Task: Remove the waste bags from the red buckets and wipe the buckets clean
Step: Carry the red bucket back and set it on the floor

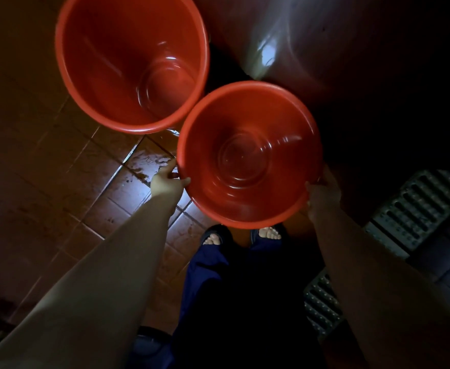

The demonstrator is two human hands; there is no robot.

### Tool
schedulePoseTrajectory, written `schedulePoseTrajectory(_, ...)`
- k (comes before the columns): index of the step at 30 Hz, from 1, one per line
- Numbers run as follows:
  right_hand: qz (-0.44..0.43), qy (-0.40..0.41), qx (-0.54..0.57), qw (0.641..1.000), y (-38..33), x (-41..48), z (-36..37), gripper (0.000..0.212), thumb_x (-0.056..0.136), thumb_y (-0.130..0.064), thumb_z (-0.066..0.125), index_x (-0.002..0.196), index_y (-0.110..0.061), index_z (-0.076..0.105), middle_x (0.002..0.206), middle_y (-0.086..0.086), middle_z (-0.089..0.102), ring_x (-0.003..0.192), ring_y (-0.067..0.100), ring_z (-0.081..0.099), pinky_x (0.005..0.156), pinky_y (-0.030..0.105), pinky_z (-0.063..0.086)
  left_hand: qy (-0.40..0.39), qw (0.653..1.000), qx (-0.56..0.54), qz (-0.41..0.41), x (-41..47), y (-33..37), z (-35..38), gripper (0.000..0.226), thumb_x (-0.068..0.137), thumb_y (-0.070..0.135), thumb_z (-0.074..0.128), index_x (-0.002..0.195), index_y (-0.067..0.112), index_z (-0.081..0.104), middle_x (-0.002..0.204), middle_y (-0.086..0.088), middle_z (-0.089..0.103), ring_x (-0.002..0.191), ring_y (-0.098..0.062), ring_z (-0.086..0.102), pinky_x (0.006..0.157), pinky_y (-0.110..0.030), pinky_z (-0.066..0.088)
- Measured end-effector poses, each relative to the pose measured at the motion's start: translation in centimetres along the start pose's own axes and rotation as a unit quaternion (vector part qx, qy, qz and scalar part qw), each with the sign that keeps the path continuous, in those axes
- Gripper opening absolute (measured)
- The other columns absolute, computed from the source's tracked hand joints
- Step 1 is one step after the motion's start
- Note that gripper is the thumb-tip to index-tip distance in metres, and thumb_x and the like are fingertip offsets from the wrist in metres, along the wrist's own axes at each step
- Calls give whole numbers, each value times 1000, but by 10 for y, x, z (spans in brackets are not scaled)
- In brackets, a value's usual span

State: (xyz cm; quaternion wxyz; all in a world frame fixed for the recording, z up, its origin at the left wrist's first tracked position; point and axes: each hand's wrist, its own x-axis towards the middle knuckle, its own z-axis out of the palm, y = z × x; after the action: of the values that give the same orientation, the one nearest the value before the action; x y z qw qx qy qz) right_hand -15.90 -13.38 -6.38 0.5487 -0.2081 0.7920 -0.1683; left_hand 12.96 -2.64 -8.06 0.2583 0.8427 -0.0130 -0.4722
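Two red buckets show, both with no bag inside and glossy inner walls. The larger bucket [132,62] stands at the upper left on the tiled floor. The smaller bucket [249,155] is in front of my feet, its rim touching the larger one's rim. My left hand [166,182] grips the smaller bucket's left rim, thumb over the edge. On the opposite side, my right hand [322,195] holds its right rim, in shadow. No waste bag or cloth is in view.
Brown floor tiles [58,169] with a wet patch [149,161] lie left of the smaller bucket. A grey ridged mat [415,206] lies at the right. A large dark glossy object [325,43] stands behind the buckets. My sandalled feet [241,235] are below the smaller bucket.
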Motion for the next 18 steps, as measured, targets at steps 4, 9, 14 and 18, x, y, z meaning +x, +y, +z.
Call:
schedulePoseTrajectory(4,-31,15,-16,999,3,13,-1,67,83,7,51,131,-40,55,128,-6,60,116,19,57,92,48,52,-13,999,10,37,2,-5,4,70,76,-3,71,134,33,54,103,-2,66,92,-18,61,90,-41,51)
schedulePoseTrajectory(9,-68,42,-31,996,3,20,2,59,85,-1,54,134,-34,53,128,-4,62,114,16,58,90,36,50,-31,994,82,68,-5,-9,2,67,79,14,74,136,39,50,101,4,64,95,-21,63,92,-43,52)
schedulePoseTrajectory(14,-159,50,-270,948,-1,21,-6,62,84,-17,61,141,-31,43,138,6,52,124,25,52,96,37,43,10,954,246,171,-9,-3,-3,69,77,34,76,139,36,45,123,-4,58,109,-23,56,88,-42,51)
schedulePoseTrajectory(18,-309,2,-417,855,-19,-2,-9,58,78,-2,56,132,-22,55,138,9,48,127,29,43,104,40,37,35,907,324,266,-25,23,-2,55,80,33,72,131,25,53,128,-5,54,121,-29,44,98,-42,39)
